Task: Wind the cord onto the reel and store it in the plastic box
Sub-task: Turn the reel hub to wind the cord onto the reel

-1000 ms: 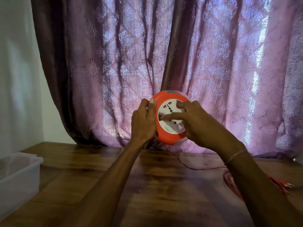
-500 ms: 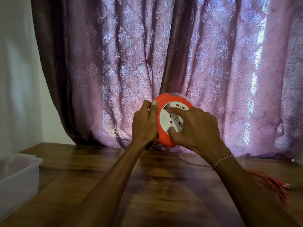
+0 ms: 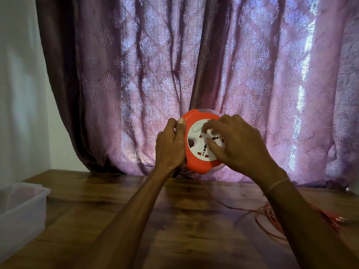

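I hold an orange cord reel with a white socket face upright above the wooden table. My left hand grips its left rim, thumb on the front edge. My right hand lies over the white face, fingertips curled onto the centre disc. A thin red cord drops from the reel's underside and runs right to a loose pile of red cord beside my right forearm. A translucent plastic box stands open at the table's left edge.
A purple patterned curtain hangs right behind the reel down to the table's back edge. A white wall stands at the left. The cord's plug end lies at the far right.
The white socket face has rotated under my right hand, which moved round from the lower right to the upper right of the reel. The loose cord on the table has shifted. My left hand stayed.
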Demonstrator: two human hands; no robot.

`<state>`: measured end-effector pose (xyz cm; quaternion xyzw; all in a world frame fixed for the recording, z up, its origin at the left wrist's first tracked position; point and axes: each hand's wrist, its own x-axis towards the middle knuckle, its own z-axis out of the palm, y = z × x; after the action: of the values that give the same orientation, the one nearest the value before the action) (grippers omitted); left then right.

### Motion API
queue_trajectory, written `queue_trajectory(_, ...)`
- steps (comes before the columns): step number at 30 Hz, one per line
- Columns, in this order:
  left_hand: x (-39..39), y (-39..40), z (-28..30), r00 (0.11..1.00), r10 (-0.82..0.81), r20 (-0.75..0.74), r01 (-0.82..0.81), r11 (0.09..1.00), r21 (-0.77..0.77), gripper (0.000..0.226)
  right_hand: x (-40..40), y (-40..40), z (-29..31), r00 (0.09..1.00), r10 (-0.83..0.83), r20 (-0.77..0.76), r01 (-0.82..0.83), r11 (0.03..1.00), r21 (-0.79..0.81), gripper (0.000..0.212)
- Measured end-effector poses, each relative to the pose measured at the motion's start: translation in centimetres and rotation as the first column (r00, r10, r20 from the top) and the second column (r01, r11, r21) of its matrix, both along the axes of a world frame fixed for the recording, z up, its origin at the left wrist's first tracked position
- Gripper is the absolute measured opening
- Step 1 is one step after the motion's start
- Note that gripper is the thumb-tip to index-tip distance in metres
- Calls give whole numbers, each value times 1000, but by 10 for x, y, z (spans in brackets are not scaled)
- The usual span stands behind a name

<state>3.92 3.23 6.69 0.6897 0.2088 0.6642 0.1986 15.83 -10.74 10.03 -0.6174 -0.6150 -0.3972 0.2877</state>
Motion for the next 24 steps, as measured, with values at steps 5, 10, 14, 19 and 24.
queue_trajectory(5, -1, 1, 0, 1000, 8, -11, -8, 1000, -3, 46, 0, 2, -1, 996, 76, -43, -86, 938, -335, 64)
queue_trajectory(10, -2, 1, 1, 1000, -14, -7, 14, 1000, -4, 47, -8, 4, -7, 999, 10, 39, -1, 974, -227, 59)
queue_trajectory(14, -2, -1, 1, 1000, -10, -9, 10, 1000, -3, 44, -8, 5, -11, 993, -52, 109, 66, 989, -129, 58)
queue_trajectory(19, -2, -3, 1, 1000, 0, -10, 0, 1000, -3, 43, -9, 9, -16, 996, -88, 30, 87, 996, 30, 56)
queue_trajectory(24, 0, -5, 1, 1000, 12, -27, -12, 1000, 3, 41, -10, 21, -18, 980, -59, -189, 100, 972, 213, 63)
